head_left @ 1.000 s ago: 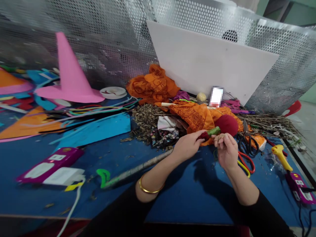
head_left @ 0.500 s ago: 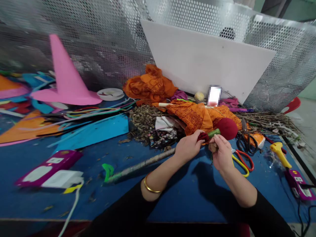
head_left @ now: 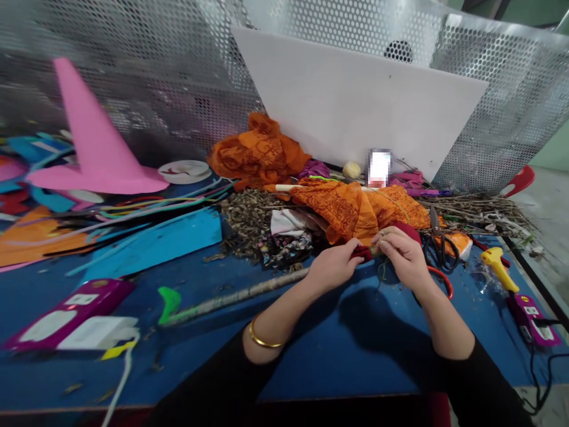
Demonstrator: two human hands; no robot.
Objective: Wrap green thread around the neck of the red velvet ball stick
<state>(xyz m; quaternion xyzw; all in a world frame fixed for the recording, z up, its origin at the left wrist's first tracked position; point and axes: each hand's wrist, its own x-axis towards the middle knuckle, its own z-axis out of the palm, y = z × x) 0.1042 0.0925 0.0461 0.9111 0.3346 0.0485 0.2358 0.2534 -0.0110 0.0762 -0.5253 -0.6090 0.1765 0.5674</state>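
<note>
My left hand (head_left: 332, 265) is closed round the dark red wrapped part (head_left: 362, 254) of a long stick (head_left: 249, 293). The stick slants down to the left and ends in a bright green curled piece (head_left: 169, 303). Fingers pinched, my right hand (head_left: 399, 252) is at the green end beside the red part; what lies between its fingertips is too small to tell. A thin green thread (head_left: 382, 273) hangs below it. Behind my right hand a dark red ball (head_left: 411, 232) is partly hidden.
Orange patterned cloth (head_left: 355, 207) lies just beyond my hands. Black scissors (head_left: 440, 243), a yellow glue gun (head_left: 500, 270) and a purple power strip (head_left: 533, 320) are at the right. A pink cone hat (head_left: 93, 142) and another purple strip (head_left: 71, 314) are at the left.
My right hand has moved up and left over the green end, now covering much of the red ball and the yellow scissor handle. The view has shifted slightly right.
</note>
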